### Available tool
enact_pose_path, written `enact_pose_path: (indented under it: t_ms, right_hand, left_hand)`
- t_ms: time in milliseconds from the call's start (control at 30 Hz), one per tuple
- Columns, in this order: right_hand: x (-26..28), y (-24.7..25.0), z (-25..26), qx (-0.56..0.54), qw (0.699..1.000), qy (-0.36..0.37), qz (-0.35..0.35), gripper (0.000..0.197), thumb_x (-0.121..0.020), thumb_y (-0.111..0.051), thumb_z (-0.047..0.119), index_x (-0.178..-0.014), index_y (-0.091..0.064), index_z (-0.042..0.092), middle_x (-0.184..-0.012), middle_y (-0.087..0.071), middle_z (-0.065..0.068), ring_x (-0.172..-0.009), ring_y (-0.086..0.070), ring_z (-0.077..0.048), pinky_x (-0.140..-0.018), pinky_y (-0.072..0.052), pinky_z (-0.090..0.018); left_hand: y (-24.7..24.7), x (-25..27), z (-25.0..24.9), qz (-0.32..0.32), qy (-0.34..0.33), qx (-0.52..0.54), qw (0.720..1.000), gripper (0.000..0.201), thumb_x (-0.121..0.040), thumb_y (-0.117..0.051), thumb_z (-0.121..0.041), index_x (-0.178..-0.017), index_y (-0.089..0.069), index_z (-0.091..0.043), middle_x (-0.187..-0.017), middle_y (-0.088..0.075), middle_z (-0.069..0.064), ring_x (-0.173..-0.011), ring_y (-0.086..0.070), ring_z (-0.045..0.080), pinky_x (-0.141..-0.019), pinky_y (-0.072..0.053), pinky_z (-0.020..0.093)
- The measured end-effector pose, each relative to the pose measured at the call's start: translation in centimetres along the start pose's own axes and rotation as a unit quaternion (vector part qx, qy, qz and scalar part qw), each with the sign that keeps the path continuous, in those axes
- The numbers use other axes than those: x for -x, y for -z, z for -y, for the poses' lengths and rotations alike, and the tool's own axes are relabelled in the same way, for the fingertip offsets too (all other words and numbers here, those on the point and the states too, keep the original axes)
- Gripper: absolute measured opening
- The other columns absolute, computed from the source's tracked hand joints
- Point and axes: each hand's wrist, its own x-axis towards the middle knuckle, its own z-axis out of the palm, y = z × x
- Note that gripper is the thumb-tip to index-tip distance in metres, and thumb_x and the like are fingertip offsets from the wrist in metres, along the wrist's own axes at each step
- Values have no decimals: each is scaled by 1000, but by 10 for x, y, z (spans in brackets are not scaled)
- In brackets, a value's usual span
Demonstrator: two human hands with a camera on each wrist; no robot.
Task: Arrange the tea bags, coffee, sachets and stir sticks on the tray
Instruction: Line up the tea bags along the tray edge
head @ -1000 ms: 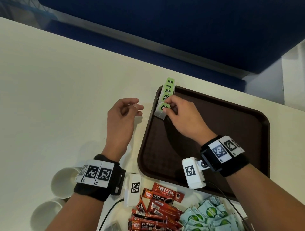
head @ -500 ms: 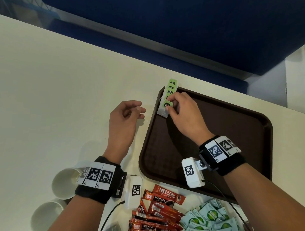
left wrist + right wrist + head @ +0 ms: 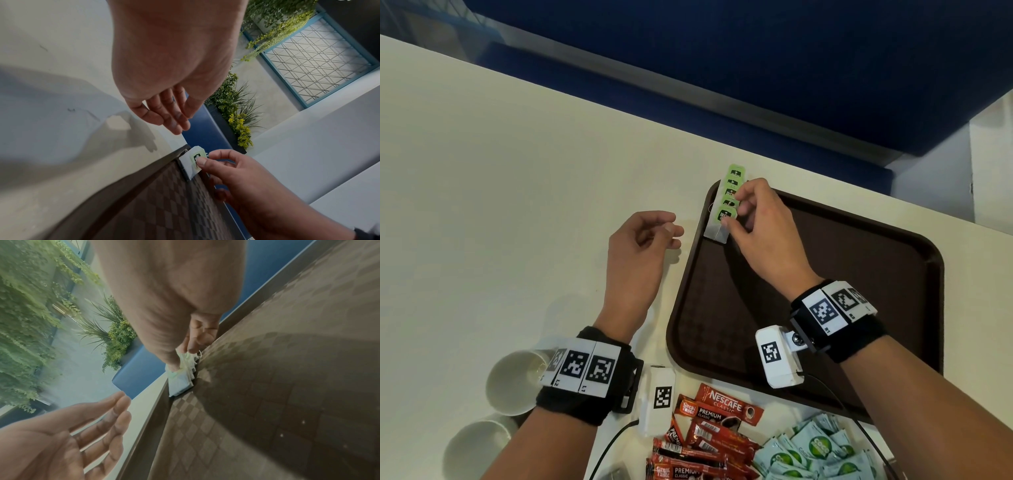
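Table (image 3: 500,178), cream and matt, is seen to carry everything; beyond its far edge a dark blue surface runs, and potted greenery and a lattice panel are shown in the wrist views. Tray (image 3: 825,274), brown with a checkered floor, is set toward the table's right side, nearly bare, so most of the task is judged undone. Two white cups (image 3: 512,380) are stood at the near edge, with red coffee sticks (image 3: 709,431) and pale green sachets (image 3: 811,452) heaped beside them, off the tray; no stir sticks can be made out.

Tea bags (image 3: 726,205), green-tagged, are stood in an overlapping row against the tray's far-left rim, apparently so the rim props them. The nearest bags are pinched by the right hand (image 3: 760,233), thumb and fingertips closed on them, probably to square the row. The left hand (image 3: 640,260) is held just outside the tray's left rim, fingers loosely curled and holding nothing.
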Motion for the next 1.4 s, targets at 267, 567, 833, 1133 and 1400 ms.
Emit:
enact_pose_path:
  t_ms: [267,567,833,1133,1400]
  right_hand:
    - [5,7,5,6,999,5,-32,30,-100,-73,27,-121,-53,23,-116,-53,6,-84,-53,0,-74,-48,-19]
    - [68,10,18,-30,998,36,-30,16,-100,-71,19,-114,-63,20,-105,-57,3,-91,-56,-5,-81,-45,-15]
    - [159,-1,42,-24,992,72,102,10,-99,-74,17,-109,-73,19,-99,-61,10,-88,-58,3,-77,-42,-8]
    - [202,-36,60,-34,972,89,216,17,-100,-71,15,-114,-74,23,-107,-67,12,-97,-64,-1,-88,-51,-15]
    - [197,-69,95,43,965,101,240,20,-103,-64,15,-122,-70,17,-107,-68,1,-94,-67,-16,-89,-60,-43]
  left_hand:
    - [2,5,-4,-7,-12,1,1000,24,-105,-64,-12,-127,-71,-18,-104,-84,-3,-99,-79,8,-82,-56,11]
    - [9,35,4,-18,-17,12,1000,28,-102,-68,-6,-129,-69,-13,-114,-81,5,-108,-76,11,-92,-62,26]
    - [30,92,12,4,-79,-102,992,18,-103,-67,-14,-120,-74,-14,-111,-78,-5,-105,-73,5,-100,-60,33]
    - [88,196,52,35,-60,-268,961,25,-106,-64,-13,-126,-71,-26,-119,-73,-19,-115,-64,-3,-99,-47,10]
    - [137,233,82,-86,-14,-334,938,14,-96,-76,-16,-104,-70,-26,-97,-72,-14,-88,-65,3,-78,-52,24]
